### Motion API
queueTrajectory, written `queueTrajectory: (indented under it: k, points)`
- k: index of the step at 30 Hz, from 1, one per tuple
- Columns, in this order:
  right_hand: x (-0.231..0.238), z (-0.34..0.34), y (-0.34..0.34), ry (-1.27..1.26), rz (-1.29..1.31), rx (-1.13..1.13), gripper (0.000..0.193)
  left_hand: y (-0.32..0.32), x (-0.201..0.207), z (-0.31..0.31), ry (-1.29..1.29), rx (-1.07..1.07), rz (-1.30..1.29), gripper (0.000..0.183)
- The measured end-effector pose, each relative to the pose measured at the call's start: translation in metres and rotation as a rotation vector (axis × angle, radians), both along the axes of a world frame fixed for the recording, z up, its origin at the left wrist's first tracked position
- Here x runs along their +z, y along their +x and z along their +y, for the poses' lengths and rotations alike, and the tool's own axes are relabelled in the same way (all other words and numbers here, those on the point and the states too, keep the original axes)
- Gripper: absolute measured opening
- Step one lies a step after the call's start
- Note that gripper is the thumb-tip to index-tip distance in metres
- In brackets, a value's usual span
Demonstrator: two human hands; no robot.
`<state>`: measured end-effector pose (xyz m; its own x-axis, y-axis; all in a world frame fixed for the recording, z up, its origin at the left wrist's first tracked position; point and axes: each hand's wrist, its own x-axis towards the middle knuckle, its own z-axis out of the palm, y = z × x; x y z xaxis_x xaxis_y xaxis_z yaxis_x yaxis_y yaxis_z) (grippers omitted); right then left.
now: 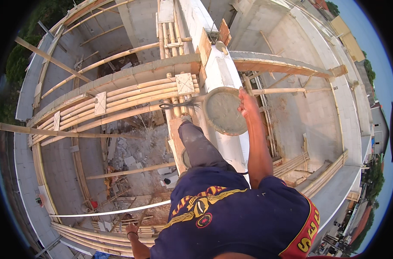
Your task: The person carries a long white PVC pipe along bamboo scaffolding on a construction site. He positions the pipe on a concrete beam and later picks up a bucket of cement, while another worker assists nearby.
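My right hand is closed on the right rim of a round mortar bucket. Wet grey mortar nearly fills it, with a smooth surface. The bucket is over the white block wall; whether it rests there or hangs from my hand I cannot tell. Low at the left, my left hand is held out from my body, its fingers apart, with a dark band at the wrist. A thin brown stick shows beside it, apparently farther below. My leg reaches forward onto a narrow board beside the wall.
Bundled bamboo poles with nailed board pieces cross at the left, beside a concrete beam. Dark wire lies on them. Deep drops open on both sides, with rubble at the left. Another formed beam runs right.
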<state>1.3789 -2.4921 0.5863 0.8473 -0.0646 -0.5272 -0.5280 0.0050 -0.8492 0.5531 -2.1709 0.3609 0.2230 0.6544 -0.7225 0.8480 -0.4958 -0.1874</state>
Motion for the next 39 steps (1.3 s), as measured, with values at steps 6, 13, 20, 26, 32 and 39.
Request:
queueTrajectory:
  k: [6, 13, 20, 26, 32, 39]
  points:
    - [-0.063, 0.049, 0.086, -0.187, 0.117, 0.001, 0.037, 0.1, 0.013, 0.014, -0.134, 0.558, -0.111, 0.039]
    - [-0.128, 0.098, 0.17, -0.316, 0.201, 0.112, 0.044, 0.292, 0.049, 0.082, -0.153, 0.995, -0.236, 0.037]
    - [-0.107, 0.162, 0.253, -0.319, 0.181, 0.285, 0.047, 0.467, 0.083, 0.184, -0.141, 1.065, -0.475, 0.038]
    - [-0.075, 0.219, 0.341, -0.285, 0.045, 0.302, 0.048, 0.744, 0.043, 0.236, -0.259, 0.997, -0.849, 0.037]
    - [-0.071, 0.278, 0.418, -0.366, -0.063, 0.309, 0.052, 1.054, -0.022, 0.205, -0.803, 0.879, -0.855, 0.038]
    - [-0.088, 0.323, 0.54, -0.382, 0.041, 0.364, 0.052, 1.266, -0.044, 0.19, -0.992, 1.044, -0.69, 0.067]
